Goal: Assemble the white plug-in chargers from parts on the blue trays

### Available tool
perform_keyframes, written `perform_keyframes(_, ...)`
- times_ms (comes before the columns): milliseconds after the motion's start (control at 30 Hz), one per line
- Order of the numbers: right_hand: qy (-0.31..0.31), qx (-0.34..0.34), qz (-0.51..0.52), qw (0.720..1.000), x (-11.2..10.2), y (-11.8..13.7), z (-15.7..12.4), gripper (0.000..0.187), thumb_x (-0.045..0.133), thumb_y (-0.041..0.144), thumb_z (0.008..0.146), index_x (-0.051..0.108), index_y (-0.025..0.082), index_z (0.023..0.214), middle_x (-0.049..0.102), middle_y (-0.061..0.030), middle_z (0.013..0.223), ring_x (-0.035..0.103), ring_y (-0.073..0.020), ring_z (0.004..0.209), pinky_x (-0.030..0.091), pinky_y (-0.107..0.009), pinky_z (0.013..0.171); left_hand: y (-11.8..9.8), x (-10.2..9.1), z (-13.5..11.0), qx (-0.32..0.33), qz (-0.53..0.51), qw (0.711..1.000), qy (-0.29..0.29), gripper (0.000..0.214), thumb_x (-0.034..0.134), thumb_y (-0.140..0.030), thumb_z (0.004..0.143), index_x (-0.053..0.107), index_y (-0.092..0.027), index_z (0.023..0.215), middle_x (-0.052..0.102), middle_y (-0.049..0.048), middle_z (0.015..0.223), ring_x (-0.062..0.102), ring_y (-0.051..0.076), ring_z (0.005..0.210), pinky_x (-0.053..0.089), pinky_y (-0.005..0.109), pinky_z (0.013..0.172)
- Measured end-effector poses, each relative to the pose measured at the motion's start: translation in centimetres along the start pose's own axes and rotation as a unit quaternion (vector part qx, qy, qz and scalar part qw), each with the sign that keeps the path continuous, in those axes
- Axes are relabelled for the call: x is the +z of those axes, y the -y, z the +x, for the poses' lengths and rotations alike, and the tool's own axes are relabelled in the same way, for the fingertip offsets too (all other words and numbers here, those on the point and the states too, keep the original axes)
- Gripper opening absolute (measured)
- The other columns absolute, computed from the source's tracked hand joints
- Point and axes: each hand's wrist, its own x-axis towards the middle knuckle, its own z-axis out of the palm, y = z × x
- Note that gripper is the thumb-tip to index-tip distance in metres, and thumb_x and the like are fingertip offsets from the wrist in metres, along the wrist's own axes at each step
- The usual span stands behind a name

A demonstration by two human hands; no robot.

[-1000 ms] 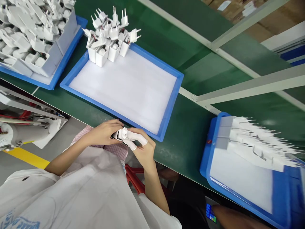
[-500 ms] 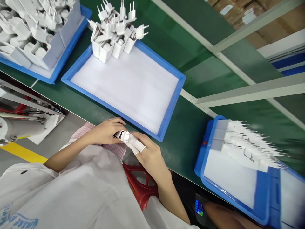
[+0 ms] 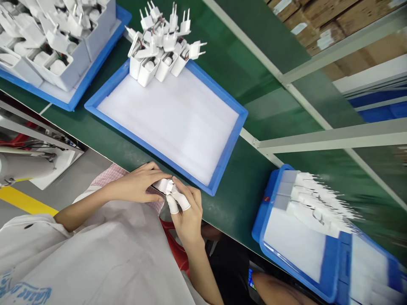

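holding white plug adapter [image 3: 164, 186] by its plug end in right hand [image 3: 188, 216], with left hand [image 3: 137, 185] curved about the other end, cannot tell how firmly; aligned lengthwise from hand to hand, beside the near edge of the worktop [image 3: 122, 151].

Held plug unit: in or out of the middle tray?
Out: the white plug unit is between left hand and right hand, on the person's side of the middle tray.

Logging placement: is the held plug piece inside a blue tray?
No, the right hand holds the plug piece outside the nearest blue tray.
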Motion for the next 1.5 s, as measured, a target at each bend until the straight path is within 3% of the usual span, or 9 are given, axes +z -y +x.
perform_keyframes(100,-0.024,0.107,0.165,0.980,1.3,-0.4,-0.6,0.017,0.055,0.017,0.094,0.065,0.024,0.106,0.064,-0.0072,0.124,0.063,-0.0223,0.106,0.057,-0.036,0.080,-1.0,0.3,-0.3,-0.089,-0.147,0.984,-0.036,0.029,0.053,-0.032,0.096,0.064,-0.019,0.119,0.063,0.0052,0.108,0.054,0.012,0.075,0.044,0.023,0.061)
perform_keyframes(300,0.017,0.325,0.539,0.777,1.4,-2.2,0.2,0.035,0.064,0.037,0.088,0.054,0.028,0.120,0.064,-0.0042,0.114,0.057,-0.0101,0.055,0.055,-0.028,0.046,-1.0,2.7,0.1,-0.143,-0.292,0.938,-0.123,0.034,0.050,-0.041,0.096,0.066,-0.012,0.106,0.057,0.0057,0.104,0.049,0.002,0.047,0.039,0.019,0.043)
perform_keyframes(367,0.037,0.337,0.560,0.756,1.2,-2.4,0.6,0.035,0.068,0.038,0.085,0.053,0.027,0.114,0.062,-0.0023,0.110,0.054,-0.0081,0.049,0.055,-0.029,0.044,-0.9,2.8,0.1,-0.153,-0.309,0.931,-0.124,0.035,0.051,-0.044,0.096,0.065,-0.013,0.105,0.057,0.0052,0.103,0.051,0.002,0.047,0.039,0.017,0.041)
perform_keyframes(567,0.001,0.243,0.466,0.851,1.3,-1.8,0.5,0.007,0.057,0.029,0.094,0.052,0.024,0.098,0.061,-0.0004,0.106,0.053,-0.0053,0.047,0.052,-0.023,0.045,-1.3,2.3,0.0,-0.195,-0.342,0.913,-0.106,0.040,0.057,-0.049,0.091,0.063,-0.012,0.106,0.060,0.0053,0.096,0.054,0.004,0.045,0.041,0.017,0.038)
perform_keyframes(767,-0.006,-0.033,0.211,0.977,1.9,-3.7,0.0,0.022,0.048,0.018,0.095,0.056,0.025,0.115,0.063,-0.0081,0.118,0.067,-0.0176,0.092,0.055,-0.026,0.064,-1.8,3.1,0.1,-0.202,-0.335,0.910,-0.137,0.051,0.058,-0.055,0.088,0.063,-0.009,0.110,0.053,-0.0035,0.058,0.049,0.008,0.039,0.038,0.017,0.036)
perform_keyframes(1000,0.065,-0.081,0.085,0.991,-0.3,-3.8,0.9,0.032,0.059,0.016,0.091,0.055,0.022,0.122,0.069,-0.0069,0.109,0.071,-0.0180,0.091,0.058,-0.026,0.076,-1.5,4.4,-1.0,-0.197,-0.336,0.902,-0.188,0.055,0.052,-0.052,0.093,0.058,-0.008,0.125,0.053,-0.0034,0.050,0.047,0.009,0.040,0.035,0.017,0.038)
perform_keyframes(1200,-0.187,-0.041,0.067,0.979,-0.7,-2.2,-1.3,0.040,0.068,0.012,0.083,0.061,0.021,0.121,0.071,-0.0076,0.103,0.071,-0.0187,0.082,0.060,-0.026,0.068,-1.7,3.0,-2.7,-0.169,-0.308,0.893,-0.281,0.048,0.049,-0.049,0.096,0.063,-0.011,0.122,0.052,-0.0022,0.051,0.045,0.008,0.043,0.032,0.018,0.041)
perform_keyframes(1367,-0.097,-0.068,-0.015,0.993,0.0,-2.7,-1.0,0.021,0.062,0.012,0.089,0.064,0.020,0.109,0.070,-0.0077,0.103,0.071,-0.0176,0.088,0.059,-0.025,0.074,-1.8,2.3,-2.0,-0.134,-0.276,0.908,-0.285,0.042,0.051,-0.044,0.096,0.067,-0.011,0.114,0.052,-0.0017,0.058,0.047,0.007,0.044,0.033,0.019,0.043)
perform_keyframes(1500,-0.214,-0.030,0.015,0.976,-0.4,-2.7,-1.3,0.033,0.068,0.008,0.082,0.064,0.021,0.112,0.070,-0.0065,0.103,0.071,-0.0181,0.088,0.058,-0.026,0.075,-2.0,2.8,-1.9,-0.122,-0.240,0.926,-0.266,0.035,0.051,-0.039,0.096,0.070,-0.014,0.110,0.061,0.0037,0.084,0.050,0.005,0.049,0.036,0.020,0.047)
